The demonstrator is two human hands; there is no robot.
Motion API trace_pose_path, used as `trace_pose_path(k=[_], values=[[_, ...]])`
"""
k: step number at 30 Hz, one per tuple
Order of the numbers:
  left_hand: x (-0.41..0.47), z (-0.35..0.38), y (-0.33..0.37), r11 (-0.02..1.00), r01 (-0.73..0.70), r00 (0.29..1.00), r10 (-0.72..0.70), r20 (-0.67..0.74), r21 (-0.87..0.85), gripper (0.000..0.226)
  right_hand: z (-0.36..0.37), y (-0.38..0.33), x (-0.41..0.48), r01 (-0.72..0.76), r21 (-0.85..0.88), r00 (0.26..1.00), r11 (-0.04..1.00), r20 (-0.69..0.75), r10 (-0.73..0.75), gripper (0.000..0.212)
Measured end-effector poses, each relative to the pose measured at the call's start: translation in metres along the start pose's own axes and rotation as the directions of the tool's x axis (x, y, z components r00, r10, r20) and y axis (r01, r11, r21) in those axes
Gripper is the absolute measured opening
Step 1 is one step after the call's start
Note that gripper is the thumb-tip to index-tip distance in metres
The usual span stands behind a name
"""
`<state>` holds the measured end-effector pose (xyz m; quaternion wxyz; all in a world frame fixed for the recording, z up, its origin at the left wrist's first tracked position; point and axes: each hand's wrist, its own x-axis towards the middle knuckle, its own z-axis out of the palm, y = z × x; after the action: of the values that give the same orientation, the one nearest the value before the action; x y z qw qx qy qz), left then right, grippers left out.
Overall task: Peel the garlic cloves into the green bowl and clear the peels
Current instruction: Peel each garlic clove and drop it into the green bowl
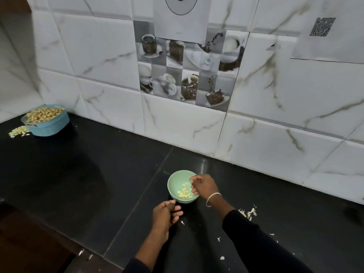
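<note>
Black counter (78,174), marble-tile wall (98,46). Upright green bowl (173,180); cloves (184,193) inside point mixed ways. Your L hand (166,214), R hand (204,187): fingers curled, can't tell if gripping anything.

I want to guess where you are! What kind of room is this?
Probably a home kitchen: a black counter, wall tiles with coffee-cup pictures behind it, and a green bowl holding peeled garlic cloves.
</note>
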<state>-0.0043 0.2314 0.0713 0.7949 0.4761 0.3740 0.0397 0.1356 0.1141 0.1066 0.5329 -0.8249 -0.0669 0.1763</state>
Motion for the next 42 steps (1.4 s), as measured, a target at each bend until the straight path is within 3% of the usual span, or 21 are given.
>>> trace_pose_path(k=[6, 10, 16, 24, 27, 30, 33, 42], values=[[-0.005, 0.018, -0.01, 0.999, 0.026, 0.998, -0.027, 0.05, 0.02, 0.009, -0.044, 0.012, -0.026, 0.086, 0.051, 0.993, 0.995, -0.083, -0.081, 0.007], [-0.013, 0.054, -0.026, 0.996, 0.036, 0.988, -0.048, 0.146, 0.083, 0.011, -0.088, 0.052, -0.072, 0.063, 0.1, 0.991, 0.993, -0.127, -0.05, 0.019], [-0.031, 0.114, -0.068, 0.978, 0.062, 0.953, -0.117, 0.281, 0.197, 0.009, -0.15, 0.122, -0.136, -0.056, 0.103, 0.957, 0.993, -0.277, 0.082, 0.022], [-0.067, 0.19, -0.124, 0.938, 0.066, 0.885, -0.213, 0.415, 0.341, 0.008, -0.229, 0.183, -0.209, -0.223, 0.081, 0.846, 0.971, -0.478, 0.234, 0.012], [-0.077, 0.208, -0.139, 0.922, 0.049, 0.868, -0.229, 0.44, 0.384, 0.008, -0.256, 0.208, -0.224, -0.32, -0.075, 0.812, 0.944, -0.536, 0.233, 0.016], [-0.083, 0.218, -0.149, 0.914, 0.047, 0.868, -0.237, 0.436, 0.402, 0.012, -0.273, 0.227, -0.23, -0.383, -0.307, 0.862, 0.871, -0.457, 0.218, 0.023], [-0.088, 0.226, -0.155, 0.909, 0.048, 0.875, -0.238, 0.422, 0.413, 0.012, -0.278, 0.241, -0.228, -0.345, -0.479, 0.922, 0.807, -0.333, 0.196, 0.027], [-0.086, 0.228, -0.156, 0.921, 0.034, 0.906, -0.192, 0.377, 0.387, 0.013, -0.281, 0.238, -0.206, -0.213, -0.716, 0.976, 0.664, -0.13, 0.173, 0.022]])
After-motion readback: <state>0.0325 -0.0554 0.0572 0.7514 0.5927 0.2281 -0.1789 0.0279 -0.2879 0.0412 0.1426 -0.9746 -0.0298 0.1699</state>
